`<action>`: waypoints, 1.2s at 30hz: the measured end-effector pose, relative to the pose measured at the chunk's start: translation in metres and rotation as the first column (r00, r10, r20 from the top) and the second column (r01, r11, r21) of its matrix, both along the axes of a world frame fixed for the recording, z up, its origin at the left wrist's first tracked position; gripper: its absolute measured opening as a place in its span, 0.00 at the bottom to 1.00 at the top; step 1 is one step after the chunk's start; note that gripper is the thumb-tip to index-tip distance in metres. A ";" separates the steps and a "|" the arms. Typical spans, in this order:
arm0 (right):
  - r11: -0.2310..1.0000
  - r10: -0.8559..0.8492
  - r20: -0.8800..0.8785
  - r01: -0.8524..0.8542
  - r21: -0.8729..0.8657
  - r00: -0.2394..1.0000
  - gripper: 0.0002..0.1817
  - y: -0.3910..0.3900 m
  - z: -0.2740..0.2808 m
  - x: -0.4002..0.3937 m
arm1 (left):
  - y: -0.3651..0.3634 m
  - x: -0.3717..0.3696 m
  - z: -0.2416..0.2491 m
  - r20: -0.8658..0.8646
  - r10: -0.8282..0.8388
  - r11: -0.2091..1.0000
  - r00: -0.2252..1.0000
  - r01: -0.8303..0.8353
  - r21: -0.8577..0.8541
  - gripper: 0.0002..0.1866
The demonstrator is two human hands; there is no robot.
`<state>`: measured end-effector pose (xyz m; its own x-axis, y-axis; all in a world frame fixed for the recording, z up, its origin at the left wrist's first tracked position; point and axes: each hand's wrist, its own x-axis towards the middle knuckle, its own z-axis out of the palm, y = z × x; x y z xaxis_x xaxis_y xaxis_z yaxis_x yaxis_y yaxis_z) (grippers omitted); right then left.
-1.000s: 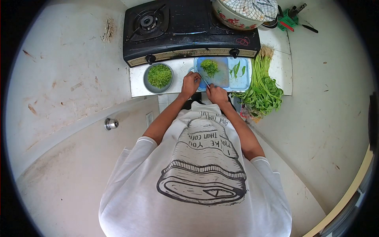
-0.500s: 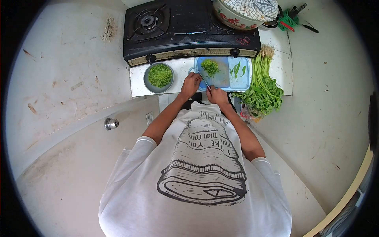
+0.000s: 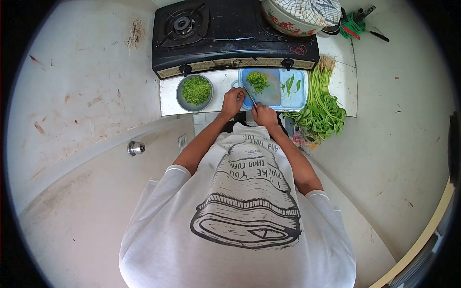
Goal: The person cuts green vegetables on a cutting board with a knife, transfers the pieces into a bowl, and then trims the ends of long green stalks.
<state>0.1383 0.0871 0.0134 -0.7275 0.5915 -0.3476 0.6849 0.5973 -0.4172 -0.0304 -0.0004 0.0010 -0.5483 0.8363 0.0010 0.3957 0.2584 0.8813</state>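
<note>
My right hand [image 3: 264, 115] is wrapped round the handle of a knife [image 3: 250, 95], its blade slanting up and left over the blue cutting board [image 3: 266, 98]. Close to the blade's tip, at the board's left edge, my left hand [image 3: 233, 102] has its fingers curled together; what they pinch, if anything, is too small to make out. Finely chopped greens [image 3: 258, 81] lie in a small heap on the board, just beyond the blade. A few loose green leaves [image 3: 288, 84] rest on the light blue tray [image 3: 298, 102] at the board's right.
A grey bowl [image 3: 180, 103] of chopped greens stands on the left. Leafy stalks [image 3: 322, 103] lie in a bunch at the right, hanging over the counter's edge. Behind is a black gas stove [image 3: 230, 48] with a cloth-covered flowered pot [image 3: 288, 24]. A green basket [image 3: 353, 25] holds utensils.
The whole view has shifted very slightly. Both hands and the knife keep nearly the same place over the board.
</note>
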 end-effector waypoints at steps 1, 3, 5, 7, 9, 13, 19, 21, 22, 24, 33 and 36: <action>1.000 -0.005 0.006 0.005 0.000 1.000 0.21 0.000 0.000 0.000 | 0.001 0.000 -0.004 0.016 0.014 1.000 1.000 -0.014 0.001 0.07; 1.000 -0.015 0.018 0.015 0.000 1.000 0.21 0.000 0.001 0.001 | 0.001 -0.001 -0.006 0.019 0.019 1.000 1.000 -0.019 -0.003 0.06; 1.000 -0.019 0.014 0.019 -0.004 1.000 0.21 0.001 0.001 0.002 | 0.001 -0.002 -0.004 -0.008 0.001 1.000 1.000 -0.001 -0.014 0.05; 1.000 -0.014 0.015 0.014 -0.008 1.000 0.21 0.001 0.004 0.004 | 0.001 -0.001 -0.004 -0.015 -0.006 1.000 1.000 0.006 -0.018 0.05; 1.000 0.004 0.020 -0.003 -0.013 1.000 0.20 -0.001 0.007 0.003 | 0.002 -0.001 -0.003 -0.033 -0.022 0.999 0.999 0.022 -0.025 0.05; 0.999 0.031 0.039 -0.030 -0.016 0.999 0.21 -0.004 0.008 0.003 | 0.001 -0.002 0.001 -0.074 -0.069 0.997 0.995 0.067 -0.028 0.06; 1.000 0.021 0.031 -0.021 -0.004 0.999 0.22 -0.002 -0.002 -0.002 | -0.003 0.000 0.005 -0.097 -0.076 0.997 0.992 0.073 -0.032 0.06; 1.000 0.017 0.012 -0.017 -0.003 1.000 0.22 -0.001 -0.002 -0.001 | -0.005 0.001 0.006 -0.081 -0.050 0.999 0.995 0.049 -0.013 0.07; 1.000 0.014 0.010 -0.014 -0.002 1.000 0.22 -0.001 -0.002 0.000 | -0.006 0.001 0.005 -0.064 -0.036 0.999 0.997 0.036 -0.002 0.07; 1.000 0.006 0.006 -0.006 -0.002 1.000 0.22 -0.001 -0.001 0.003 | -0.007 0.001 0.005 -0.047 -0.022 1.000 0.999 0.022 0.002 0.07; 1.000 0.024 0.017 -0.024 -0.014 1.000 0.21 -0.008 0.002 0.002 | -0.005 -0.002 0.000 -0.072 -0.026 0.999 0.997 0.023 -0.043 0.07; 1.000 0.025 0.013 -0.025 0.015 1.000 0.21 -0.007 -0.001 -0.002 | -0.005 -0.002 0.001 -0.067 -0.018 0.999 0.998 0.015 -0.045 0.07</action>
<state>0.1367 0.0799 0.0122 -0.7377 0.5785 -0.3481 0.6750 0.6201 -0.3997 -0.0325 -0.0049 0.0018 -0.5344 0.8452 -0.0003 0.4582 0.2900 0.8402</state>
